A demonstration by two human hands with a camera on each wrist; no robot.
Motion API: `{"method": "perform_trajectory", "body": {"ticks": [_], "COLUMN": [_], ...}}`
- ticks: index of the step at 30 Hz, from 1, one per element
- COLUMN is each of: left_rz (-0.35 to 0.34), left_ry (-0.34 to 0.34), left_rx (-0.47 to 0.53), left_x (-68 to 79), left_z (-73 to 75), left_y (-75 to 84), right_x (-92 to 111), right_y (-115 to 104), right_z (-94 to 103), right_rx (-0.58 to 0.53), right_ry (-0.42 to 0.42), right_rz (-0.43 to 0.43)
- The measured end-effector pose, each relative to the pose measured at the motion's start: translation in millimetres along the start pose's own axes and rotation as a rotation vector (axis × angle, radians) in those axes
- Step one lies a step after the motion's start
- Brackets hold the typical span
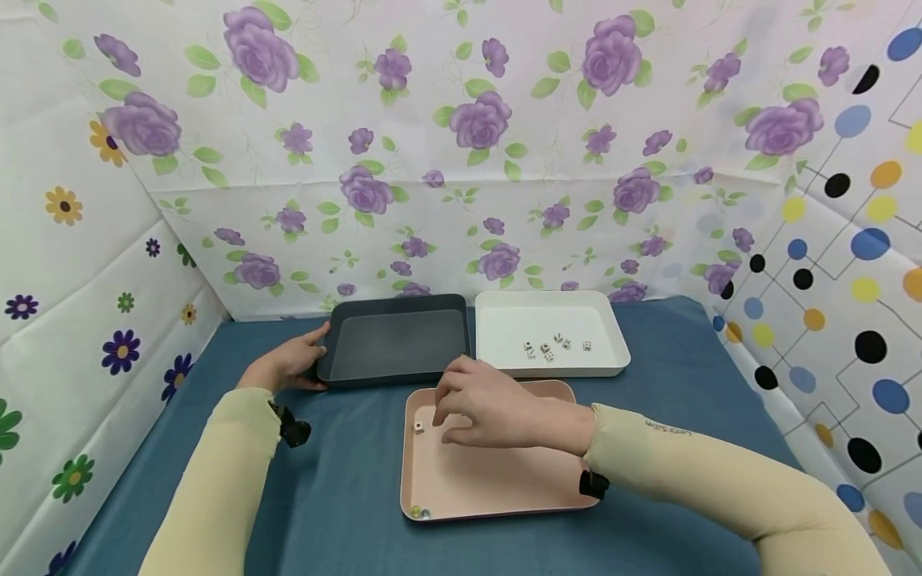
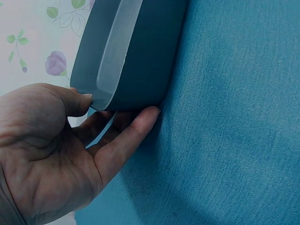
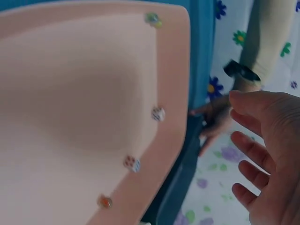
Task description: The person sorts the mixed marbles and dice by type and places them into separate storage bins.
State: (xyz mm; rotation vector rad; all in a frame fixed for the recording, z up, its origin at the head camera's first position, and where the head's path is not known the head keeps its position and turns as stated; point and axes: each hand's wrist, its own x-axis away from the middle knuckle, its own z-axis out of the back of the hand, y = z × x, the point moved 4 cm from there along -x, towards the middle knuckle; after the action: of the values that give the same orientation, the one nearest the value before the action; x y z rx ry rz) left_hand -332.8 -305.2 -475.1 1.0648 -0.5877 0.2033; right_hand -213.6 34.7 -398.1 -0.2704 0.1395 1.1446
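My left hand holds the left end of the dark grey tray; in the left wrist view its thumb lies at the rim and its other fingers against the tray's outer wall. Above the pink tray hovers my right hand, fingers loosely bent, with nothing visible in its grasp. One die shows near that tray's left side in the head view. The right wrist view shows two dice, a nearer die and another die, plus an orange marble and greenish marbles.
A white tray with several dice scattered in it stands right of the dark tray. Blue cloth covers the table. Flower-patterned sheets rise behind and at the left; a dotted sheet hangs at the right.
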Motion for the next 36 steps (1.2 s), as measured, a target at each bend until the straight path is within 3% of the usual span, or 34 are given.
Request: {"method": "perform_trajectory", "body": {"ticks": [7, 13, 22, 36], "left_rz": [0.0, -0.008, -0.005, -0.005], "left_ry": [-0.002, -0.001, -0.005, -0.009], "left_rx": [-0.003, 0.0, 0.01, 0.008], "left_x": [0.6, 1.7, 1.2, 1.2], "left_z": [-0.6, -0.9, -1.9, -0.9], "left_y": [0.2, 0.7, 0.2, -0.5], "right_x": [-6.8, -11.4, -16.1, -21.5], "right_y": [-14.6, -20.7, -27.9, -38.8], "right_z": [-24.9, -41.2, -59.1, -72.1], "right_rx": [0.005, -0.016, -0.071, -0.036], "right_ry": [-0.162, -0.21, -0.288, -0.376], "right_rz": [-0.022, -0.021, -0.102, -0.101]}}
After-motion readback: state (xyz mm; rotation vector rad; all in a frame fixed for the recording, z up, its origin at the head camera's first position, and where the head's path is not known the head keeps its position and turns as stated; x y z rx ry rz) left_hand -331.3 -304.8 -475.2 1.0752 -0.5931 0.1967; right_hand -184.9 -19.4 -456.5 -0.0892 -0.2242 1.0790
